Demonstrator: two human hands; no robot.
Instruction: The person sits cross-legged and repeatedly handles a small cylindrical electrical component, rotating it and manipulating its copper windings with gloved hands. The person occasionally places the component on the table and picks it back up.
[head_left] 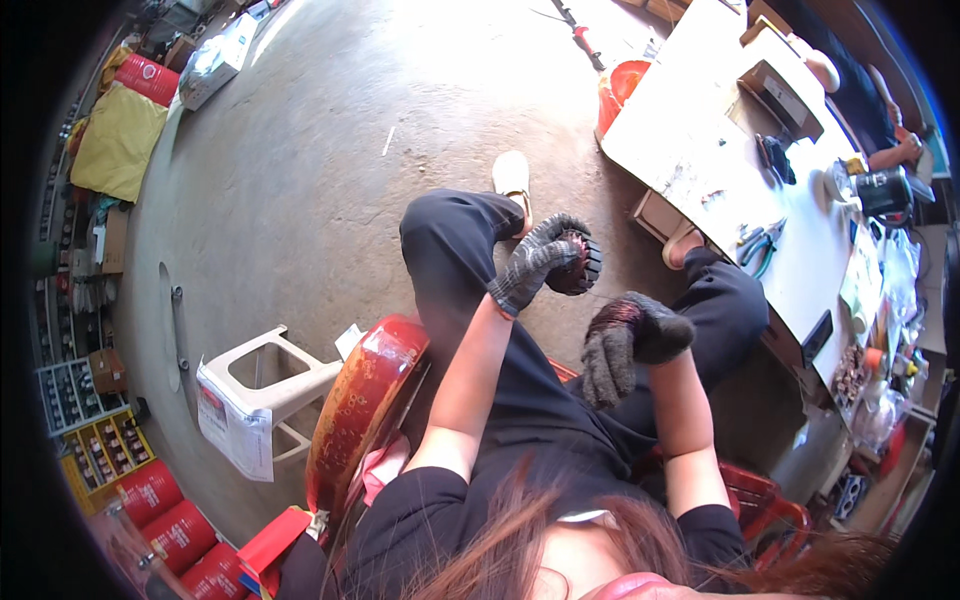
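My left hand (535, 268), in a grey knit glove, is closed around a round black part (585, 268) above my lap. The part has a ring of block-like teeth along its rim and looks dark reddish inside. Lower and to the right, my right hand (637, 338) wears a dark grey glove with a dark red patch on it. Its fingers hang loosely bent and a little apart, and no object shows in them. The two hands are apart from each other, over my dark trousers (540, 375).
At right stands a white worktable (690, 150) with pliers (765, 247), a black mug (883, 192) and plastic bags. Another person (855, 100) is behind it. To my left are a worn red stool (365, 405) and a white plastic stool (270, 375). Red drums (180, 533) line the left side.
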